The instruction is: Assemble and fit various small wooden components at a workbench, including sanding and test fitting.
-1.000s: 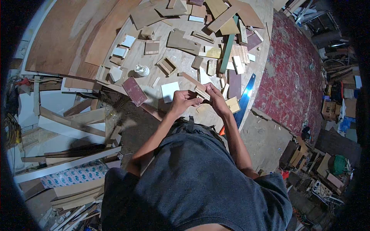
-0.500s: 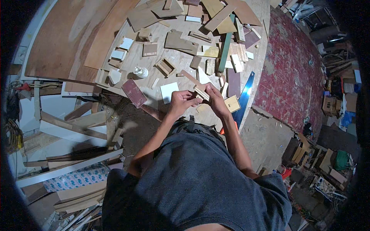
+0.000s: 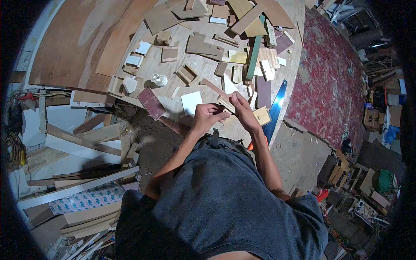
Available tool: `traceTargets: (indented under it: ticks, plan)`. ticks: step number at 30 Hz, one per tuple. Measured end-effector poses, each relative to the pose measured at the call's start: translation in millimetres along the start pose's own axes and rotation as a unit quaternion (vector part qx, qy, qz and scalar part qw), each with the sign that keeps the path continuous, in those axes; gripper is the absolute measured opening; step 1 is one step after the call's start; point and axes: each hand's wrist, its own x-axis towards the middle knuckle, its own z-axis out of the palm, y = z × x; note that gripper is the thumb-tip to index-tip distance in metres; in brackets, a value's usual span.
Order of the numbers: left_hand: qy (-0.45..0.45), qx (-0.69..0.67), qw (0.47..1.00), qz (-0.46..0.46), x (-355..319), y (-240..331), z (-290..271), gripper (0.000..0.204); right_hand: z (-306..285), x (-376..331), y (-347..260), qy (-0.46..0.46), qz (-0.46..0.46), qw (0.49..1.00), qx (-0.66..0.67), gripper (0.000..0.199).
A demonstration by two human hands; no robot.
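Pale wooden strips (image 3: 226, 104) sit pinched in the right hand (image 3: 243, 112), just beyond the left hand (image 3: 207, 116), whose thumb and forefinger are nearly together; whether they grip anything I cannot tell. Likely a fine adjusting step, next calling for a steady right-hand hold.

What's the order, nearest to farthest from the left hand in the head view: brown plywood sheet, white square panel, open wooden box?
From the left hand:
1. White square panel, just to its left.
2. Open wooden box, beyond the panel.
3. Brown plywood sheet, far left.
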Motion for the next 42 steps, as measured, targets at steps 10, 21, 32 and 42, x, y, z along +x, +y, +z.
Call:
traceTargets:
  ticks: [10,21,32,42]
  plan:
    - [-0.008,0.005,1.0,-0.011,-3,1,4,0.026,-8,-4,15,-0.016,0.051,0.995,0.087,0.036]
    - [-0.002,-0.002,1.0,-0.017,-9,0,8,0.024,7,-8,-3,-0.008,0.047,0.992,0.119,0.028]
    - [0.097,0.079,0.985,0.116,-15,20,29,0.028,17,-18,11,0.033,0.02,0.938,0.343,0.063]
    - [0.064,0.154,0.974,0.153,-22,28,36,0.031,25,-23,4,0.09,0.003,0.937,0.336,0.071]
